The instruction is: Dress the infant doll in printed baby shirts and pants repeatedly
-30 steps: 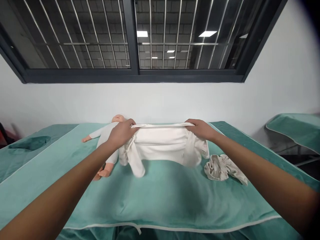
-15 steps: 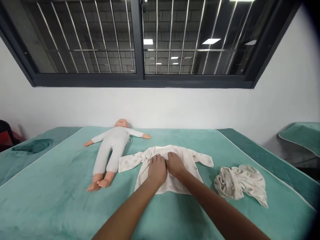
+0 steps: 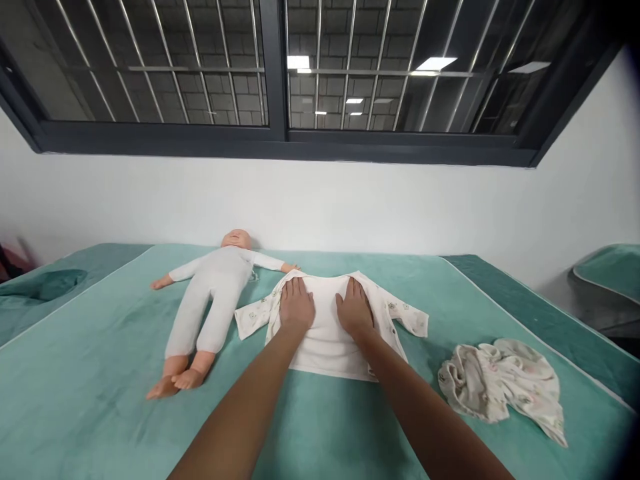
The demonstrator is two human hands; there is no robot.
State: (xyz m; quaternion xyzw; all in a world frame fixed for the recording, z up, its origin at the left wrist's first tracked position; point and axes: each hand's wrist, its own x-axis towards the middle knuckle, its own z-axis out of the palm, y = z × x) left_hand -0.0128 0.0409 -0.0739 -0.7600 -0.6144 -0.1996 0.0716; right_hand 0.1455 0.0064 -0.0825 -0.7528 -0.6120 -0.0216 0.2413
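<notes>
A small white baby shirt [image 3: 327,327] with printed sleeves lies on the green cover, its front spread apart so the plain inside of the back shows. My left hand [image 3: 297,305] rests flat on the shirt's left side, just below the shoulder. On the opposite side my right hand [image 3: 356,308] presses flat against the cloth, fingers pointing toward the collar. Both hands are open, with a strip of white fabric between them. Left of the shirt, a baby doll [image 3: 215,293] in white lies on its back, one hand close to the shirt's left shoulder.
A crumpled printed baby garment [image 3: 503,383] lies to the right. The green cover [image 3: 100,320] spreads across the bed up to the white wall [image 3: 320,207]. Above is a dark-framed window [image 3: 285,143] with metal bars. A green padded edge [image 3: 613,267] shows at far right.
My hands have moved apart from the shirt's middle to its two sides, and the front panels are now folded outward. The camera view has shifted slightly closer.
</notes>
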